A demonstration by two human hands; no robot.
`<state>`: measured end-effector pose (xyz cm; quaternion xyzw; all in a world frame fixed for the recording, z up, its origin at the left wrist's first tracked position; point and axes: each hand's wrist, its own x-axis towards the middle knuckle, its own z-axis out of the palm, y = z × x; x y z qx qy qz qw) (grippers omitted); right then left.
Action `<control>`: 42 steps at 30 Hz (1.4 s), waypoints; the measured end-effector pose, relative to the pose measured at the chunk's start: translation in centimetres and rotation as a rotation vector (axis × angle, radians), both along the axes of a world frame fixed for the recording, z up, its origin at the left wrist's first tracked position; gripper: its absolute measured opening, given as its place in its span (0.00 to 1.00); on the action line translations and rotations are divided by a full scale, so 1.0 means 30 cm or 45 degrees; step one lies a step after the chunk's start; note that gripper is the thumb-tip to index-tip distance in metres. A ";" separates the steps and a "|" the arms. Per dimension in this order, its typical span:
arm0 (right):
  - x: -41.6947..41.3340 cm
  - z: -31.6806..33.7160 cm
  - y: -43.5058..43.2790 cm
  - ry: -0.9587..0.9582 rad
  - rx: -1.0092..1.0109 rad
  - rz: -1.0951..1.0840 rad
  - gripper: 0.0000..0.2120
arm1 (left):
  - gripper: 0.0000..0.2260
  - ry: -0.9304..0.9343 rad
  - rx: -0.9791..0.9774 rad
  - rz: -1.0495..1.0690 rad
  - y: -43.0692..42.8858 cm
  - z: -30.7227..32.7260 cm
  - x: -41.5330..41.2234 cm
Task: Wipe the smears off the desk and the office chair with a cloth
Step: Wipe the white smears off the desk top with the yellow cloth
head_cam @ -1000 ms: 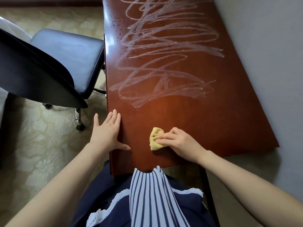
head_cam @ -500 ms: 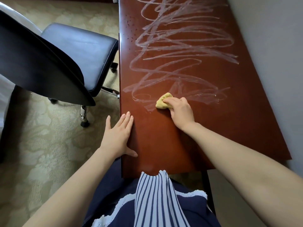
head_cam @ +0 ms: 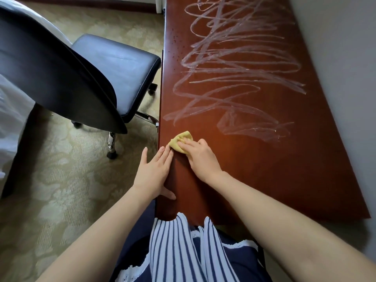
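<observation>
A red-brown wooden desk [head_cam: 284, 169] runs away from me along the wall. White scribbled smears [head_cam: 238, 64] cover its middle and far part. My right hand [head_cam: 200, 157] presses a small yellow cloth [head_cam: 180, 142] onto the desk near its left edge, fingers bent over the cloth. My left hand [head_cam: 152, 173] lies flat and open on the desk's left edge, fingertips almost touching the cloth. A black office chair [head_cam: 81, 78] stands left of the desk, its back towards me.
A grey wall [head_cam: 345, 78] borders the desk's right side. Patterned beige carpet [head_cam: 50, 190] covers the floor. The chair's castors and chrome base [head_cam: 112, 143] sit close to the desk's left edge. White bedding [head_cam: 10, 110] shows at far left.
My right hand has pulled the cloth back and to the left, from the lower end of the smears to the desk's left edge. Part of the nearest smear is gone.
</observation>
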<state>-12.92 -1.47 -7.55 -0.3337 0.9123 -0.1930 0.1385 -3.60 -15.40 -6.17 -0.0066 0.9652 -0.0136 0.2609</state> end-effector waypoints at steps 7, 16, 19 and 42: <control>0.091 -0.009 0.186 0.031 -0.041 -0.082 0.21 | 0.63 -0.090 -0.106 0.004 0.020 0.028 -0.016; 0.071 0.016 0.506 0.062 0.035 -0.157 0.20 | 0.51 -0.117 -0.315 0.187 0.161 0.087 -0.123; 0.071 0.017 0.603 0.027 0.055 -0.305 0.20 | 0.42 0.001 -0.319 0.272 0.227 0.091 -0.155; 0.128 0.359 0.788 0.222 0.382 -0.984 0.19 | 0.46 0.058 0.290 -0.622 0.553 0.025 -0.311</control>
